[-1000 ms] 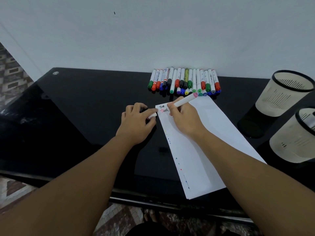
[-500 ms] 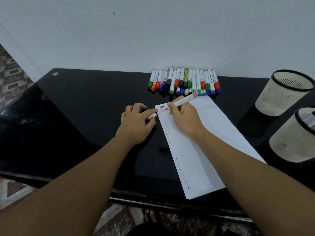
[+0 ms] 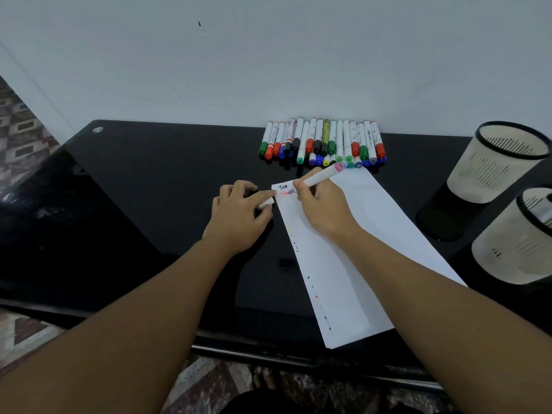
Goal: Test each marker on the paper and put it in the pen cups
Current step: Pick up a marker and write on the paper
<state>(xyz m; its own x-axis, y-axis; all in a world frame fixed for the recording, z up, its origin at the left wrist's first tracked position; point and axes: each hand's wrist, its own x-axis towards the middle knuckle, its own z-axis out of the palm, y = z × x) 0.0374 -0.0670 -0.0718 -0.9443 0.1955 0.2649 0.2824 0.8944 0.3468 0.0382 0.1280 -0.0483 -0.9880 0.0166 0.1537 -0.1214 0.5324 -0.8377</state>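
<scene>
Far pen cup (image 3: 498, 162) interior unseen, near pen cup (image 3: 519, 237) holding a marker (image 3: 546, 212)

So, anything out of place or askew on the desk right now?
Nothing looks wrong. The paper lies at a slant, but flat. The unused markers sit in a tidy row by the wall, both pen cups stand upright, and nothing is spilled.

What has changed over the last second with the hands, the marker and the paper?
Almost nothing. The right hand still grips the white marker with the pink end, tip at the top corner of the white paper sheet, where the pink mark looks only slightly fuller. The left hand still holds the small white cap and steadies the paper's edge. The row of markers by the wall and the two mesh pen cups stayed put.
</scene>
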